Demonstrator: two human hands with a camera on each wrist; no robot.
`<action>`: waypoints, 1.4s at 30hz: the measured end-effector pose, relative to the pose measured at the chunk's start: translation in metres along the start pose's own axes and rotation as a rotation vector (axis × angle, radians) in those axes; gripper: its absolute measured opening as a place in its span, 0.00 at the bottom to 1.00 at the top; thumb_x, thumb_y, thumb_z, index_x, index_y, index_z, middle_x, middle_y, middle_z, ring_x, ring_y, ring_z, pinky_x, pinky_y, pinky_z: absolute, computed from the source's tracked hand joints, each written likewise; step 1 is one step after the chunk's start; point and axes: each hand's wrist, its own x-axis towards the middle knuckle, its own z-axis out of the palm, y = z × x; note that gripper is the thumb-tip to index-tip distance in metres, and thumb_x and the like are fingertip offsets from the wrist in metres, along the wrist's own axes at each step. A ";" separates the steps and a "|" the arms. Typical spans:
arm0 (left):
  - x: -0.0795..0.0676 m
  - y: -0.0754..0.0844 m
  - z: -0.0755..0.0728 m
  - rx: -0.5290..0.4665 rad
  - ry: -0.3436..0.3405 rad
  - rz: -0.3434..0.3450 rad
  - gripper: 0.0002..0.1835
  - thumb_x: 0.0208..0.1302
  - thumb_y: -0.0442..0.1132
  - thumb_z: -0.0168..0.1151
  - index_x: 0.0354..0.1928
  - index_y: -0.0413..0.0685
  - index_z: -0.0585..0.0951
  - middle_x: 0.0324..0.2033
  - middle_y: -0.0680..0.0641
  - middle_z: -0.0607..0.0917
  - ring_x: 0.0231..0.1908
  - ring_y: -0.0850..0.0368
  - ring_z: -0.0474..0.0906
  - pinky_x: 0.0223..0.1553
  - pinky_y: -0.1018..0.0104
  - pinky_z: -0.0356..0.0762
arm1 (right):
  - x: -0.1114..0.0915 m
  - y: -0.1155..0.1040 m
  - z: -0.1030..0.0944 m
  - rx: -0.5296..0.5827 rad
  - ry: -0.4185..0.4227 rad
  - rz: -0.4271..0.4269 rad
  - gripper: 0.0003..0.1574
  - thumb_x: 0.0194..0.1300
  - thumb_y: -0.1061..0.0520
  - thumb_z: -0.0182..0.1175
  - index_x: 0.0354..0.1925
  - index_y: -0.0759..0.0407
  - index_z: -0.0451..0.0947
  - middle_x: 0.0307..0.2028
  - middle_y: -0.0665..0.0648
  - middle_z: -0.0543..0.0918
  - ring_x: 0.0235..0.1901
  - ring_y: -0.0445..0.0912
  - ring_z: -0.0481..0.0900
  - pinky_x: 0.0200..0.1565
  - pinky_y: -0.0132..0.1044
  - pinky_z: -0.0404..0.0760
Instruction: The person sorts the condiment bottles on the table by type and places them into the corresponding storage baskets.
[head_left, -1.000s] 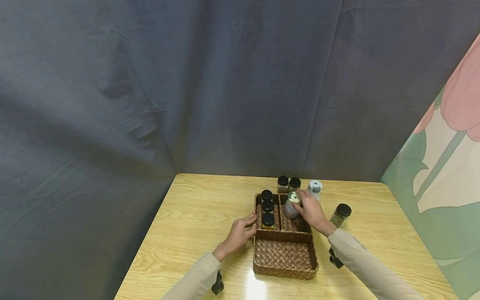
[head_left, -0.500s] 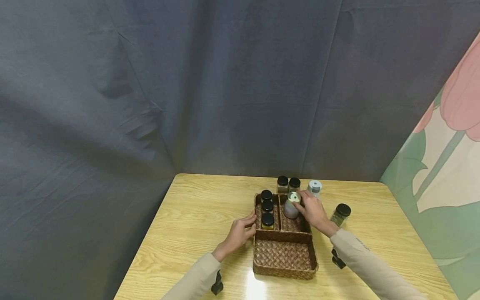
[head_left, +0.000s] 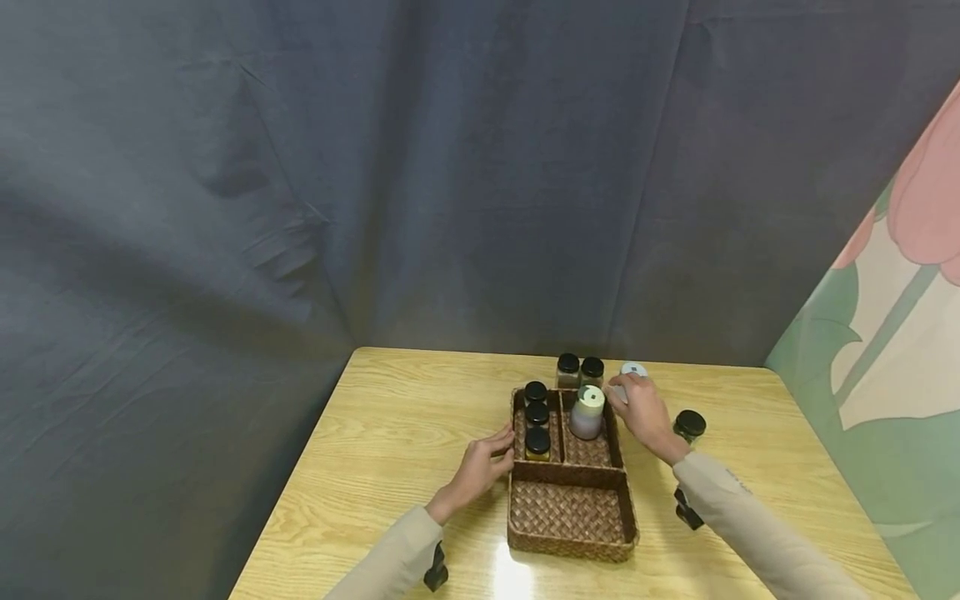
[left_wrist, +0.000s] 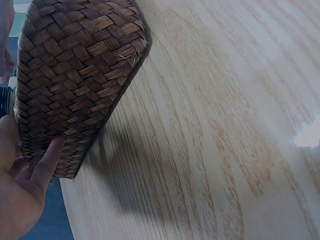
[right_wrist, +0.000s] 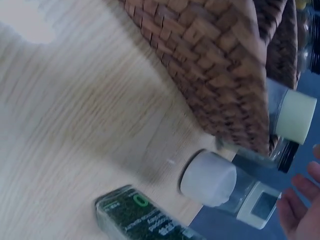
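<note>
A woven brown basket with three compartments sits on the table. My left hand touches its left side, fingers against the outer wall in the left wrist view. A bottle with a pale yellow-green lid stands in the back right compartment; three black-lidded jars line the back left one. Beyond the basket's right edge, my right hand is at a clear bottle with a white lid, partly hiding it. The right wrist view has the fingertips right at that bottle's lid, not wrapped round it.
Two black-lidded jars stand behind the basket. Another black-lidded jar, with a green label in the right wrist view, stands to the right near my right forearm. A dark curtain hangs behind the table.
My right hand has let go of the bottle with the pale yellow-green lid, leaving it in the basket, and moved right to the white-lidded bottle. The left hand stays at the basket.
</note>
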 end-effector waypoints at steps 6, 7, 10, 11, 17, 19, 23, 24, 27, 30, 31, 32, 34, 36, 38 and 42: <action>0.000 -0.001 0.002 -0.008 -0.020 -0.028 0.20 0.69 0.25 0.56 0.61 0.23 0.72 0.66 0.31 0.68 0.60 0.40 0.72 0.48 0.70 0.79 | 0.004 0.018 -0.001 -0.031 0.102 0.052 0.10 0.61 0.66 0.66 0.38 0.75 0.80 0.37 0.73 0.80 0.37 0.67 0.77 0.45 0.61 0.71; 0.000 -0.001 0.002 -0.007 -0.021 -0.028 0.20 0.69 0.25 0.56 0.61 0.24 0.72 0.66 0.31 0.68 0.60 0.40 0.72 0.49 0.71 0.78 | 0.005 0.021 -0.001 -0.031 0.113 0.077 0.10 0.61 0.66 0.66 0.38 0.75 0.80 0.38 0.74 0.80 0.38 0.67 0.76 0.45 0.61 0.71; 0.000 0.000 0.003 -0.001 -0.020 -0.019 0.20 0.69 0.26 0.56 0.61 0.24 0.72 0.66 0.32 0.68 0.60 0.39 0.73 0.43 0.74 0.81 | 0.005 0.029 -0.002 -0.032 0.122 0.154 0.15 0.61 0.66 0.66 0.43 0.78 0.78 0.42 0.77 0.78 0.43 0.70 0.74 0.49 0.63 0.70; 0.000 -0.001 0.004 0.004 -0.020 -0.015 0.20 0.69 0.26 0.56 0.61 0.24 0.72 0.66 0.32 0.68 0.59 0.39 0.74 0.41 0.74 0.81 | 0.004 0.031 -0.003 -0.036 0.117 0.170 0.16 0.61 0.66 0.66 0.44 0.79 0.78 0.44 0.78 0.77 0.44 0.71 0.74 0.50 0.64 0.70; -0.001 0.000 0.005 0.004 -0.021 -0.023 0.20 0.69 0.26 0.57 0.61 0.24 0.73 0.66 0.32 0.68 0.59 0.41 0.74 0.45 0.75 0.79 | 0.004 0.035 -0.005 -0.040 0.056 0.204 0.25 0.61 0.63 0.67 0.51 0.82 0.74 0.47 0.80 0.76 0.46 0.73 0.74 0.48 0.66 0.72; -0.001 0.000 0.005 0.002 -0.020 -0.028 0.20 0.69 0.26 0.56 0.61 0.25 0.73 0.66 0.33 0.68 0.60 0.41 0.73 0.49 0.74 0.77 | 0.004 0.035 -0.004 -0.040 0.034 0.216 0.28 0.61 0.62 0.67 0.53 0.82 0.72 0.47 0.80 0.75 0.45 0.73 0.75 0.46 0.66 0.73; -0.001 0.001 0.004 0.007 -0.016 -0.031 0.20 0.69 0.26 0.56 0.61 0.25 0.73 0.66 0.33 0.68 0.60 0.42 0.73 0.50 0.74 0.76 | 0.005 0.036 -0.001 -0.042 -0.024 0.254 0.32 0.63 0.61 0.65 0.58 0.82 0.69 0.51 0.81 0.74 0.47 0.74 0.74 0.46 0.66 0.74; -0.001 0.001 0.004 0.010 -0.015 -0.030 0.20 0.69 0.26 0.56 0.61 0.24 0.73 0.66 0.33 0.68 0.60 0.42 0.73 0.50 0.74 0.76 | 0.005 0.036 0.000 -0.040 -0.037 0.265 0.33 0.64 0.61 0.65 0.59 0.82 0.68 0.52 0.81 0.73 0.48 0.74 0.74 0.47 0.66 0.74; 0.000 0.001 0.003 0.009 -0.016 -0.028 0.19 0.69 0.26 0.56 0.60 0.24 0.73 0.66 0.33 0.68 0.60 0.42 0.73 0.49 0.74 0.76 | 0.007 0.035 0.001 -0.037 -0.072 0.288 0.34 0.66 0.61 0.63 0.61 0.82 0.66 0.55 0.82 0.70 0.50 0.76 0.71 0.48 0.67 0.72; 0.000 0.001 0.003 0.007 -0.017 -0.023 0.19 0.69 0.26 0.56 0.60 0.24 0.73 0.66 0.32 0.68 0.59 0.42 0.74 0.50 0.73 0.76 | 0.008 0.034 0.001 -0.043 -0.087 0.300 0.34 0.66 0.61 0.62 0.62 0.81 0.66 0.57 0.82 0.68 0.52 0.76 0.69 0.49 0.68 0.71; 0.000 0.001 0.003 0.005 -0.017 -0.021 0.19 0.69 0.25 0.56 0.60 0.24 0.73 0.66 0.32 0.68 0.59 0.42 0.74 0.50 0.73 0.76 | 0.008 0.034 0.001 -0.048 -0.088 0.303 0.34 0.67 0.61 0.62 0.62 0.81 0.65 0.57 0.82 0.67 0.52 0.76 0.69 0.49 0.68 0.71; 0.000 0.001 0.002 0.003 -0.018 -0.021 0.19 0.69 0.25 0.56 0.61 0.24 0.73 0.66 0.32 0.68 0.58 0.42 0.75 0.50 0.72 0.76 | 0.009 0.033 0.001 -0.053 -0.089 0.304 0.34 0.67 0.61 0.62 0.63 0.81 0.65 0.57 0.82 0.67 0.52 0.76 0.69 0.50 0.68 0.71; 0.000 0.000 0.002 0.002 -0.017 -0.019 0.20 0.69 0.25 0.55 0.61 0.24 0.73 0.66 0.32 0.68 0.58 0.42 0.75 0.50 0.71 0.77 | 0.010 0.033 0.002 -0.065 -0.090 0.304 0.34 0.67 0.60 0.62 0.63 0.81 0.65 0.57 0.82 0.67 0.52 0.76 0.69 0.50 0.68 0.71; 0.000 0.001 0.002 0.004 -0.013 -0.018 0.19 0.70 0.26 0.55 0.61 0.23 0.73 0.66 0.31 0.68 0.58 0.42 0.76 0.50 0.69 0.77 | 0.011 0.032 0.002 -0.077 -0.095 0.303 0.34 0.67 0.60 0.62 0.62 0.81 0.66 0.56 0.82 0.67 0.51 0.75 0.70 0.49 0.68 0.72; 0.000 0.001 0.001 0.003 -0.010 -0.018 0.19 0.70 0.26 0.55 0.61 0.23 0.73 0.66 0.31 0.68 0.57 0.42 0.76 0.50 0.67 0.78 | 0.011 0.032 0.003 -0.084 -0.106 0.301 0.33 0.67 0.60 0.62 0.61 0.82 0.66 0.55 0.82 0.67 0.50 0.75 0.71 0.48 0.67 0.72; 0.000 0.001 -0.001 -0.003 -0.011 -0.024 0.19 0.71 0.27 0.55 0.61 0.24 0.72 0.66 0.32 0.68 0.56 0.43 0.77 0.50 0.68 0.78 | 0.011 0.033 0.004 -0.095 -0.132 0.298 0.32 0.68 0.59 0.61 0.60 0.83 0.67 0.54 0.84 0.68 0.49 0.75 0.73 0.47 0.66 0.73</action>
